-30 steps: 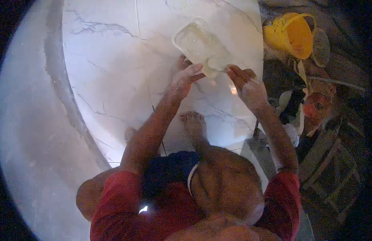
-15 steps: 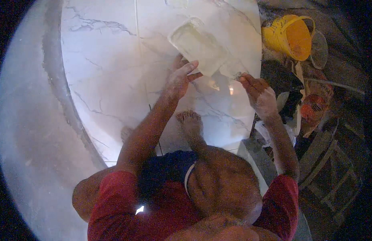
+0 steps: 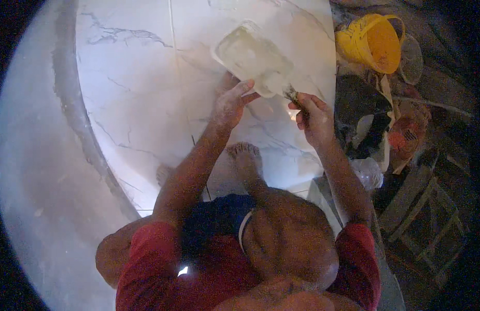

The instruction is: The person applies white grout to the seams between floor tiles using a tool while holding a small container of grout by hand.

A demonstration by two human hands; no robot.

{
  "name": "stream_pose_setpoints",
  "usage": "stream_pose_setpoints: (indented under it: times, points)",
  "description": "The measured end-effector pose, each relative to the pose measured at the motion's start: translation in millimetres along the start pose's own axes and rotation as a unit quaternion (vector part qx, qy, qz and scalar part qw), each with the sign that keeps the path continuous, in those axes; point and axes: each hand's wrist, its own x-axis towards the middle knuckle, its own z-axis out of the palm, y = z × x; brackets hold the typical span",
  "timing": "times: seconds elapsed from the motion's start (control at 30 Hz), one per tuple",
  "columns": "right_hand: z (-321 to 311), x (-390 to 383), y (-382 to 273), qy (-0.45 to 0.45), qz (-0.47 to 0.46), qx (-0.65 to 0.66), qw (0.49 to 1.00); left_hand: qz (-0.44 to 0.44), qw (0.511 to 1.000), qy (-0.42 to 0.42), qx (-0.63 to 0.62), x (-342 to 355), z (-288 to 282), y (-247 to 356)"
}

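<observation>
A pale rectangular plastic tub [image 3: 217, 57] holds whitish paste above the marbled tile floor. My left hand [image 3: 233, 101] is closed on the tub's near left edge, thumb on top and some fingers hidden beneath. In my closed right hand [image 3: 313, 116] is a putty knife [image 3: 290, 93] with a dark, smeared neck. Its pale, paste-coated blade reaches over the tub's near right corner; blade and paste blend, so I cannot tell exactly where they touch.
A yellow bucket [image 3: 359, 44] lies tilted at the far right, beside dark cloth [image 3: 359, 93], a clear plastic bag [image 3: 368, 173] and a red round item [image 3: 404, 139]. A grey ledge [image 3: 38, 155] curves along the left. My bare foot [image 3: 245, 155] stands on the tiles.
My right hand has moved left and slightly nearer to me, turning the putty knife so its blade is now over the tub's near corner. My left hand and the tub barely moved.
</observation>
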Motion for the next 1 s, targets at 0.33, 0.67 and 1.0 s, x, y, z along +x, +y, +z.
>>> stream_pose_setpoints:
  times: [0.33,0.67,1.0]
  points:
    - [-31,-14,-16,0.021,0.001,-0.06,0.998,0.0,0.999,0.023,0.024,6,-14,-6]
    - [-18,-25,-68,-0.027,-0.553,-0.624,0.552,-0.017,0.997,0.0,0.08,-1,0,16]
    - [9,-27,-59,-0.105,-0.449,-0.703,0.541,-0.019,0.997,0.01,0.077,1,-6,4]
